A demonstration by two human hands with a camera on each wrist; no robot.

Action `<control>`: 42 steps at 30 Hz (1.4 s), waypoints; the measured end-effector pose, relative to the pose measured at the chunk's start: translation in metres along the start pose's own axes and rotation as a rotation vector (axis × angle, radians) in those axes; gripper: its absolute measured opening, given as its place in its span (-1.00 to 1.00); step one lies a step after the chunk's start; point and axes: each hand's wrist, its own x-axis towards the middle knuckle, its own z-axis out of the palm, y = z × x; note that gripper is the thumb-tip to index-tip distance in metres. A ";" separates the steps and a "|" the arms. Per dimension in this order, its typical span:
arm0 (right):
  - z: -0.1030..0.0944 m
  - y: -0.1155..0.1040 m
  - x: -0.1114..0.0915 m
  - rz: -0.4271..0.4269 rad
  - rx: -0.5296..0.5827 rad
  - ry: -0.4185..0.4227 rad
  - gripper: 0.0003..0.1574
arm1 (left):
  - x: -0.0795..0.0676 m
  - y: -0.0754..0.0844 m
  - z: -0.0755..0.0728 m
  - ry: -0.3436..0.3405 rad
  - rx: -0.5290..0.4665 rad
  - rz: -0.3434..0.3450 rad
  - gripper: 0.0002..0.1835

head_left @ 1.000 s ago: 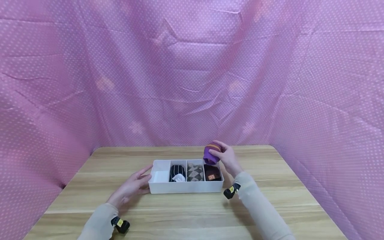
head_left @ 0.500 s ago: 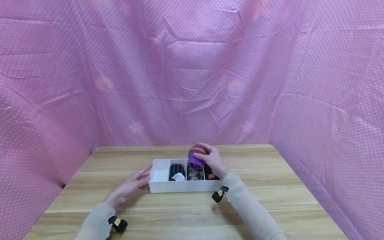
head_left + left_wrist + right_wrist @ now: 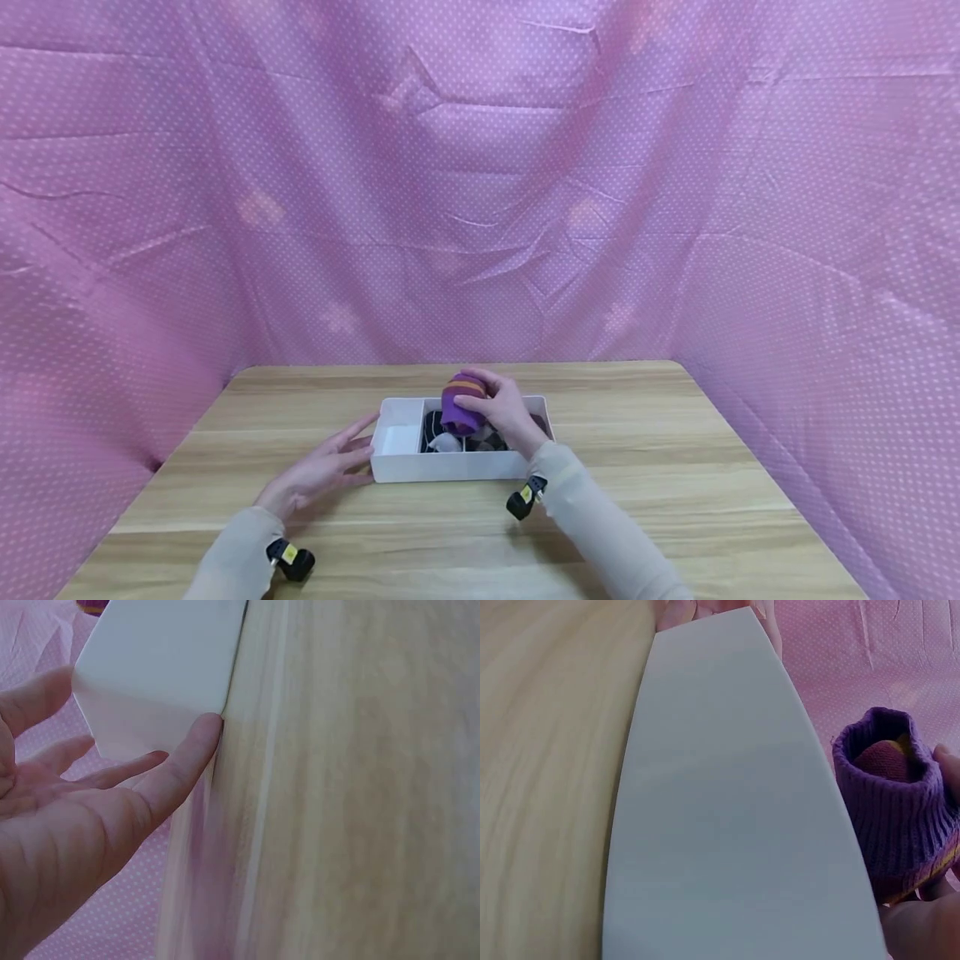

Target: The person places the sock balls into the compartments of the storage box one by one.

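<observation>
In my right hand (image 3: 501, 410) I grip a rolled purple sock (image 3: 463, 406) with orange and maroon stripes, held over the middle of a white divided box (image 3: 450, 468). The right wrist view shows the sock's ribbed cuff (image 3: 889, 802) facing the camera, with fingers (image 3: 946, 769) at its far side. My left hand (image 3: 322, 475) rests straight fingertips against the box's left end, plain also in the left wrist view, where a fingertip (image 3: 204, 729) touches the lower corner. Below the purple sock sit a black striped sock with a white part (image 3: 446, 443) and an argyle sock (image 3: 487, 442), both partly hidden.
The box's leftmost compartment (image 3: 399, 437) shows its bare white floor. A dark sock (image 3: 540, 422) in the rightmost one is mostly covered by my right hand. Around the box lies the wooden table (image 3: 420, 542), with a pink dotted cloth (image 3: 480, 208) hanging behind and at both sides.
My right hand has carried the purple sock leftward, from above the rightmost compartment to the box's middle, and slightly lower. The left hand has stayed at the box's left end.
</observation>
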 end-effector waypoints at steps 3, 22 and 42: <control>0.007 0.002 0.003 0.004 0.015 -0.013 -0.28 | -0.001 -0.001 -0.001 -0.013 0.014 0.002 -0.20; 0.054 0.003 0.022 -0.033 -0.027 -0.031 -0.34 | 0.004 -0.003 -0.005 -0.028 0.004 0.015 -0.18; 0.090 0.002 0.042 -0.032 -0.015 -0.061 -0.35 | 0.011 -0.001 -0.012 -0.049 0.063 0.046 -0.02</control>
